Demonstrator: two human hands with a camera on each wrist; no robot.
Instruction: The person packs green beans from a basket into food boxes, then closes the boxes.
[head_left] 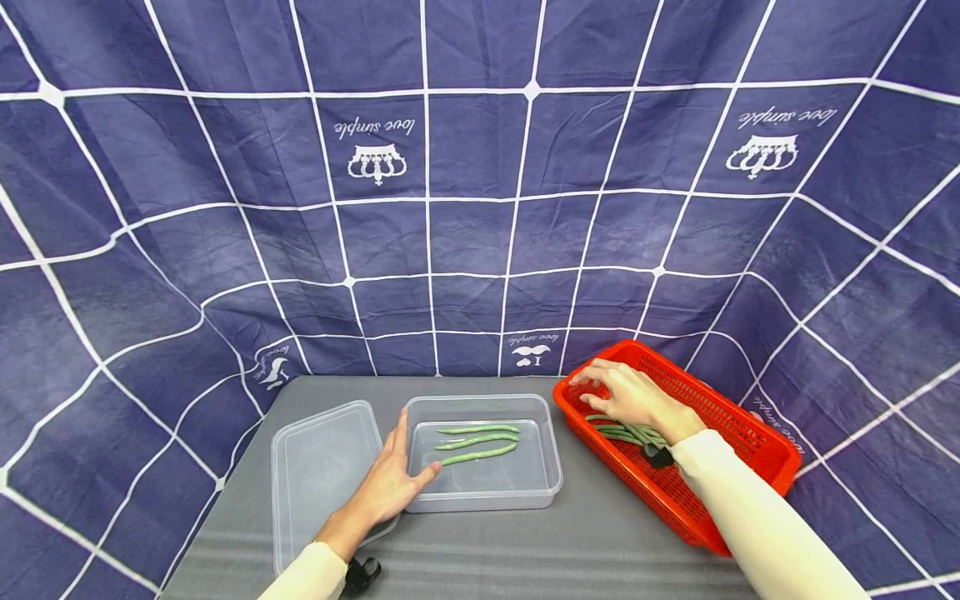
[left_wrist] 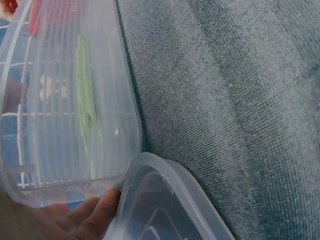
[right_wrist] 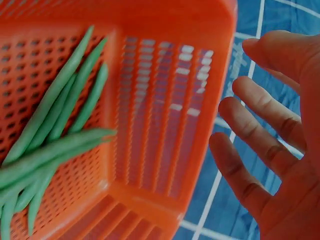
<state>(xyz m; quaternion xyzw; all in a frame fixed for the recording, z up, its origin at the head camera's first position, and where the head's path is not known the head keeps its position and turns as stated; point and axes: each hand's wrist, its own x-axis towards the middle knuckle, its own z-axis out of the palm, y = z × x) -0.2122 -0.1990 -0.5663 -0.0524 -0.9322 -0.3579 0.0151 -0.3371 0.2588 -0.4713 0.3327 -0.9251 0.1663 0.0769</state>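
Note:
Three green beans [head_left: 477, 438] lie side by side inside a clear plastic container [head_left: 495, 503]. My left hand [head_left: 392, 479] rests against the container's left side, thumb over the near rim and fingers along the outer wall. To the right, an orange-red perforated basket [head_left: 757, 425] holds a loose bunch of several green beans [right_wrist: 55, 125]. Above the basket's left end hangs my right hand [head_left: 626, 390], its fingers spread and loosely bent. In the right wrist view nothing is between those fingers, and the beans lie apart from them.
A translucent lid [head_left: 322, 467] lies left of the container, partly under the left forearm. All stand on a grey cloth-covered table [head_left: 525, 550]. A blue curtain [head_left: 480, 233] with white grid lines closes off the back and sides.

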